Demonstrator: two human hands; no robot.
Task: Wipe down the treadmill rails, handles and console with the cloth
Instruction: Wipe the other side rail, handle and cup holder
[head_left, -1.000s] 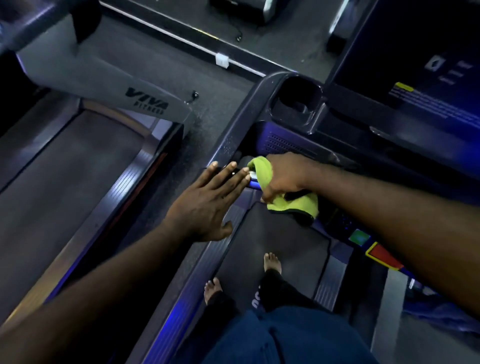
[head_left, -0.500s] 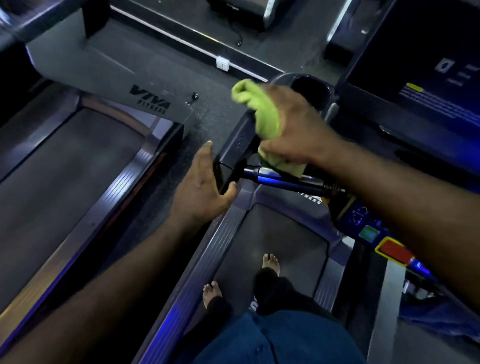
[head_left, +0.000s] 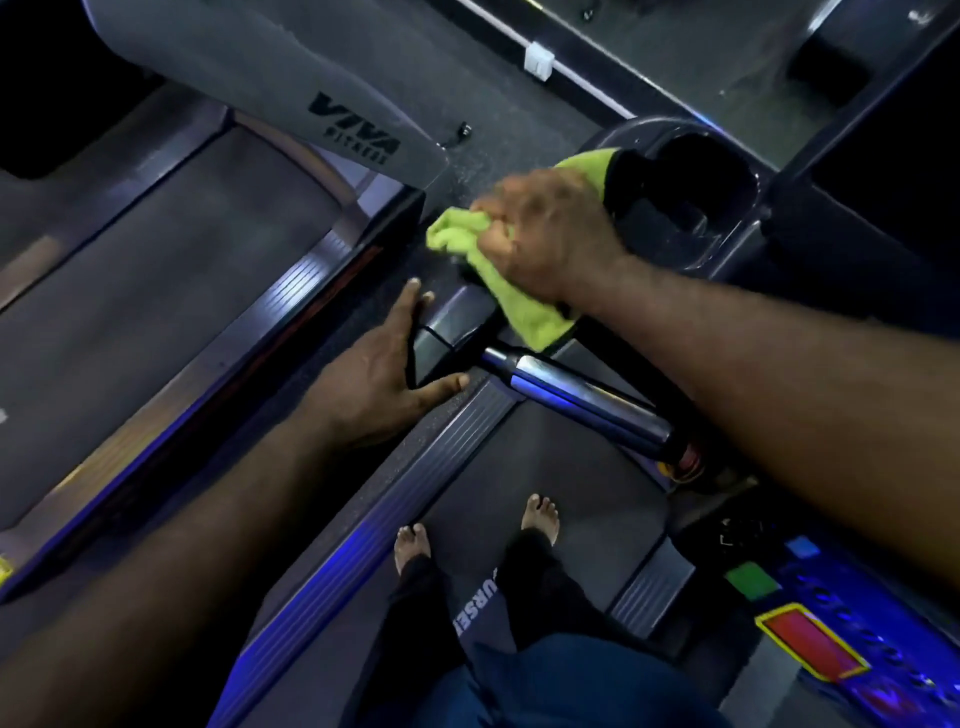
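Standing on the treadmill belt, we wipe the machine's left arm (head_left: 448, 336). Our right hand (head_left: 545, 234) is bunched tight around the green cloth (head_left: 519, 306), pressing it to the arm's top just beside the cup holder (head_left: 691, 187). Our left hand (head_left: 374, 384), fingers straight and spread, braces the arm's end. We judge the job mid-course: nothing here shows which surfaces are already clean, but the chrome handle (head_left: 582, 400), ribbed deck rail (head_left: 431, 467) and lit console keys (head_left: 810, 644) lie apart from the cloth and likely remain.
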